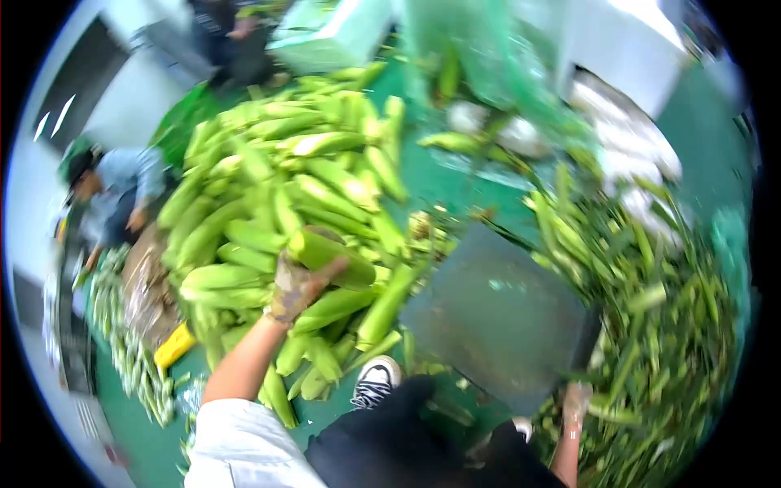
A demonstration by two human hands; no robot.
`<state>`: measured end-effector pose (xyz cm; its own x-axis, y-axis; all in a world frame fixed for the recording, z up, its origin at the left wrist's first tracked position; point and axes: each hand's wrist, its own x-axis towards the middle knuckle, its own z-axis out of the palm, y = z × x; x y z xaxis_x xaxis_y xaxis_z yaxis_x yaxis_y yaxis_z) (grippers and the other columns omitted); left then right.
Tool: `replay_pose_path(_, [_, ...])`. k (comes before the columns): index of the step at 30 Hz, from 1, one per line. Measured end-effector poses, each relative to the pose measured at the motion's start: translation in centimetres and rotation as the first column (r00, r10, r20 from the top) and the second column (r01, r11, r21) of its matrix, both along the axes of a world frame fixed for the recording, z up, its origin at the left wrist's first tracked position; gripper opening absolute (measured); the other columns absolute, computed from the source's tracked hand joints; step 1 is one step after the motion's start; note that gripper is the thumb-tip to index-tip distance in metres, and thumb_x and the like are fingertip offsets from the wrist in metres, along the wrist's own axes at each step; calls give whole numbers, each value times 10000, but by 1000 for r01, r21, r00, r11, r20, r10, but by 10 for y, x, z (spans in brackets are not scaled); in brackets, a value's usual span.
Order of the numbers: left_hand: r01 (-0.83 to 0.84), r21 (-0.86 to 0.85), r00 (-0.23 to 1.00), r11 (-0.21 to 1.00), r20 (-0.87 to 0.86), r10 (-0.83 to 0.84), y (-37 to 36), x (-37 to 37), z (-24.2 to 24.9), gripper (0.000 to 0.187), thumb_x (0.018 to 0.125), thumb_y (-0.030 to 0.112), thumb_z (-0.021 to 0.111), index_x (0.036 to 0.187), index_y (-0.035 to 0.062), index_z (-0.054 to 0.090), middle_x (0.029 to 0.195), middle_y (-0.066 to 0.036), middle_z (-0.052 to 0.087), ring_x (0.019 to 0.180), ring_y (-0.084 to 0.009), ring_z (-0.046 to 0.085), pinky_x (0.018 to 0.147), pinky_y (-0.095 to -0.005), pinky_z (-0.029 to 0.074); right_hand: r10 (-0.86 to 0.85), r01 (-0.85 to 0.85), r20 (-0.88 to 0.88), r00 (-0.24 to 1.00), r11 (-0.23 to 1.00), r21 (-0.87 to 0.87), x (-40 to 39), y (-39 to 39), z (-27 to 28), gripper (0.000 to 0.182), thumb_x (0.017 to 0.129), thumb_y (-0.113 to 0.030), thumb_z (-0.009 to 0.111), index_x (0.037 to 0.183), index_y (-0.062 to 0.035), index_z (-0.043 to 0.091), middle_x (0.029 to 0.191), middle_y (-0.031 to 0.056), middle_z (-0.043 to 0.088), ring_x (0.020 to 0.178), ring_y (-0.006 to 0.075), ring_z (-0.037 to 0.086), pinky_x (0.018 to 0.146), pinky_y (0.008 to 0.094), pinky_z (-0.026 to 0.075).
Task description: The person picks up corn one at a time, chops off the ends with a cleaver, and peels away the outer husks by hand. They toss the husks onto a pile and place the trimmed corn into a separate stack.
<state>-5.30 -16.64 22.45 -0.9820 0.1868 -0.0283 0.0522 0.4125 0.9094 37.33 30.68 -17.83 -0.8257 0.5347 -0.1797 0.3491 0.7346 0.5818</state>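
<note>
My left hand (299,286), in a stained glove, is wrapped round an ear of corn (333,259) in its green husk and holds it over a big heap of husked-in corn (268,195). My right hand (576,400), also gloved, hangs low on the right, close to the near right corner of a dark grey flat board (496,317). Motion blur hides its fingers, so I cannot make out whether it holds anything. The board lies between the corn heap and a pile of loose green husks and leaves (651,366).
A person in a light blue shirt (122,183) crouches at the left near a yellow object (173,346) and a strip of green pods (130,342). Another person (215,32) is at the back. Green plastic bags (488,57) and white sacks (622,130) lie behind the board.
</note>
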Motion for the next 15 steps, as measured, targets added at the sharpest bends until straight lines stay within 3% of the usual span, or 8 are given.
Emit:
replay_pose_path(1, [-70, -561, 837, 825, -482, -258, -46, -10, 1, 323, 759, 78, 755, 1056, 56, 630, 963, -60, 647, 928, -194, 629, 838, -324, 513, 156, -158, -38, 987, 985, -65, -21, -14, 59, 115, 898, -124, 519, 940, -60, 606, 831, 125, 586, 809, 276, 581, 680, 357, 474])
replay_pose_path(2, [-396, -839, 499, 373, -538, -679, -94, -21, -3, 316, 759, 88, 761, 1047, 59, 635, 918, -56, 655, 868, -201, 647, 796, -318, 531, -153, 64, -262, 953, 946, -319, -22, -2, 43, 187, 900, -176, 536, 948, -14, 615, 826, 146, 608, 755, 275, 568, 653, 375, 462])
replay_pose_path(4, [-312, -446, 779, 839, -626, -43, -140, -35, 17, 288, 773, 97, 749, 1035, 55, 636, 934, -58, 651, 863, -212, 640, 785, -332, 523, -874, 282, -277, 400, 405, -870, -34, 15, 37, 335, 898, -263, 564, 966, 59, 623, 807, 172, 640, 665, 263, 538, 605, 403, 434])
replay_pose_path(8, [-220, 184, 816, 958, -504, 284, -225, -95, 74, 323, 811, 149, 715, 1090, 46, 592, 954, -61, 636, 874, -206, 620, 796, -332, 510, -780, 140, -396, 486, 516, -845, -13, 37, -1, 336, 889, -275, 574, 863, 58, 612, 678, 94, 567, 597, 216, 457, 563, 387, 390])
replay_pose_path(9, [-127, 381, 844, 916, -443, 302, -249, -117, 84, 339, 824, 171, 704, 1111, 44, 576, 937, -58, 634, 855, -205, 619, 784, -322, 513, -324, 144, -404, 856, 898, -415, -8, 15, 10, 196, 889, -210, 538, 816, -34, 586, 684, 47, 535, 622, 189, 480, 580, 335, 407])
replay_pose_path(11, [-174, 98, 748, 980, -634, 197, -262, -166, 81, 292, 844, 144, 664, 1103, 43, 573, 943, -66, 630, 864, -205, 612, 783, -322, 502, 67, -66, -3, 998, 994, 88, -19, -26, 68, 135, 890, -145, 502, 769, -127, 560, 689, 0, 503, 647, 161, 502, 596, 283, 424])
replay_pose_path(13, [-521, -391, 518, 759, -851, -82, -242, -181, 79, 283, 823, 94, 663, 1089, 52, 579, 962, -87, 628, 893, -205, 613, 796, -318, 488, -767, 208, -315, 559, 498, -842, -62, -41, 118, 212, 835, -207, 592, 889, -4, 621, 781, 205, 640, 712, 352, 611, 645, 424, 459])
replay_pose_path(15, [-464, -340, 514, 818, -855, -64, -195, -171, 68, 313, 772, 12, 677, 1069, 55, 588, 1022, -105, 634, 950, -205, 620, 834, -299, 476, -713, 194, -409, 569, 600, -776, -94, -75, 158, 256, 813, -226, 617, 872, 23, 607, 768, 229, 622, 718, 416, 591, 648, 464, 448])
